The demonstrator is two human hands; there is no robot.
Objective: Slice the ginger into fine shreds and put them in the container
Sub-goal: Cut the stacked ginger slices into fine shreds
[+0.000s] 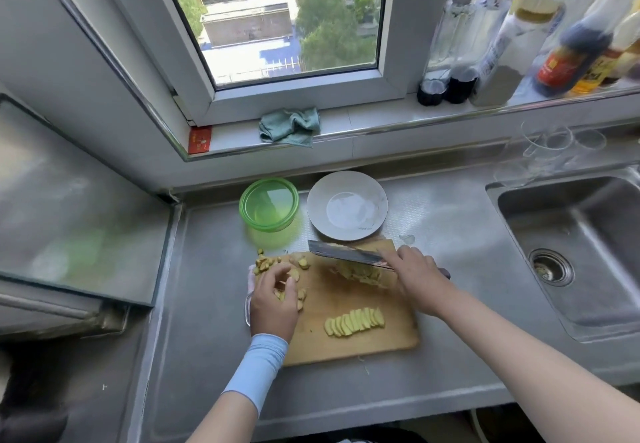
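A wooden cutting board [349, 342] lies on the steel counter. A fanned row of ginger slices [354, 321] sits near its front. Ginger chunks [268, 264] are heaped at its back left corner. My left hand [275, 300] is over that heap, fingers curled round a few ginger pieces. My right hand [417, 274] grips the handle of a cleaver [343, 252], whose blade is held level above the board with a pile of cut ginger [360, 273] under it. A green container [269, 204] stands behind the board, with nothing visible inside.
A grey plate [360, 184] sits beside the green container. The sink [585, 252] is at the right, with glass cups [547, 152] behind it. Bottles [575, 44] line the window sill, where a green cloth [291, 126] lies. A raised steel surface [69, 207] stands at the left.
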